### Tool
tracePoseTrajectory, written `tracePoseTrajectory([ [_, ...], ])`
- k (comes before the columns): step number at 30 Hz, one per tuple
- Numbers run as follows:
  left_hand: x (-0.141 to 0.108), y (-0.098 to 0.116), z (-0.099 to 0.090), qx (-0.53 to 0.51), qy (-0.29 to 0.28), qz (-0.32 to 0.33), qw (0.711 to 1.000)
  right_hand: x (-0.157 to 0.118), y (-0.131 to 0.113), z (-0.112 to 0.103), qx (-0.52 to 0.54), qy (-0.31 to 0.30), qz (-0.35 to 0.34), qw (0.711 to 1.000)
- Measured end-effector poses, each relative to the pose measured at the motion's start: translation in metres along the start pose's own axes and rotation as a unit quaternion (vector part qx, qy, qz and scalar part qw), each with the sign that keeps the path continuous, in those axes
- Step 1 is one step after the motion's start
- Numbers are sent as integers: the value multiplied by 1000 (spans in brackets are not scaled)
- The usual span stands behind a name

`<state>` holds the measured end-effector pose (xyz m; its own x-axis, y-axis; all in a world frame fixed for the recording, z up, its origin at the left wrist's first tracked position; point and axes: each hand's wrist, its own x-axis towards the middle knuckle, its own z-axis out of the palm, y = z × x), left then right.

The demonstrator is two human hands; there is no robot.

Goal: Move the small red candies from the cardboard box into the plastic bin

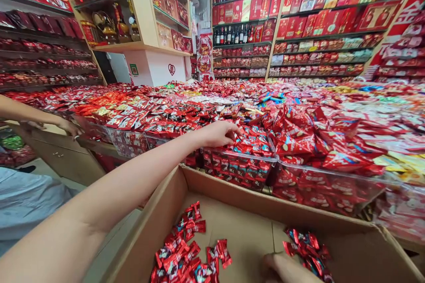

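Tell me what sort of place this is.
Probably a sweet shop: clear bins heaped with wrapped sweets, and shelves lined with red boxes and bottles.

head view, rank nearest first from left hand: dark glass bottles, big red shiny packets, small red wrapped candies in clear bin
1. Small red wrapped candies, at left hand
2. Big red shiny packets, right side
3. Dark glass bottles, back shelf
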<state>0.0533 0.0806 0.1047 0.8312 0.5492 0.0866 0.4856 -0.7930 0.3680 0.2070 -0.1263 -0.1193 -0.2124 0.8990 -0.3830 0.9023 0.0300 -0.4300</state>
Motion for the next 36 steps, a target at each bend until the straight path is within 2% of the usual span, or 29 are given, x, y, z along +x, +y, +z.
tracePoseTrajectory([
  [2, -10, 5, 6, 17, 86, 57, 995, -4, 5, 5, 3, -18, -2, 1000],
  [5, -37, 18, 24, 28, 251, 161, 954, -8, 11, 16, 10, -73, 7, 997],
  [6, -48, 22, 33, 35, 272, 192, 942, -8, 12, 20, 11, -92, 13, 996],
  [8, -70, 28, 52, 72, 238, 264, 932, -7, 10, 26, 10, -125, 20, 992],
  [10, -86, 31, 72, 115, 154, 326, 926, -6, 4, 29, 7, -148, 23, 989],
  [12, -95, 29, 90, 125, 99, 342, 926, -4, -4, 32, 6, -174, 23, 984],
  [16, -97, 24, 107, 56, 83, 306, 947, -1, -9, 34, 47, -200, 23, 978],
  [19, -98, 21, 111, 8, 51, 266, 963, 3, -5, 25, 141, -148, 29, 979],
  [21, -101, 22, 115, -24, 4, 210, 977, 5, -6, 10, 230, -89, 30, 969],
  [24, -106, 28, 123, -97, -117, 77, 985, 4, -22, -17, 356, 6, 19, 934],
  [27, -108, 32, 130, -179, -235, -14, 955, -2, -46, -37, 447, 64, -9, 892],
  [29, -108, 33, 133, -237, -263, -38, 934, -7, -57, -43, 524, 83, -31, 847],
  [32, -106, 32, 134, -302, -237, -52, 922, -14, -63, -45, 624, 104, -53, 773],
  [34, -105, 32, 133, -302, -175, -34, 937, -18, -63, -46, 659, 120, -54, 740],
  [36, -104, 33, 130, -262, -101, 11, 960, -21, -63, -47, 690, 127, -48, 711],
])
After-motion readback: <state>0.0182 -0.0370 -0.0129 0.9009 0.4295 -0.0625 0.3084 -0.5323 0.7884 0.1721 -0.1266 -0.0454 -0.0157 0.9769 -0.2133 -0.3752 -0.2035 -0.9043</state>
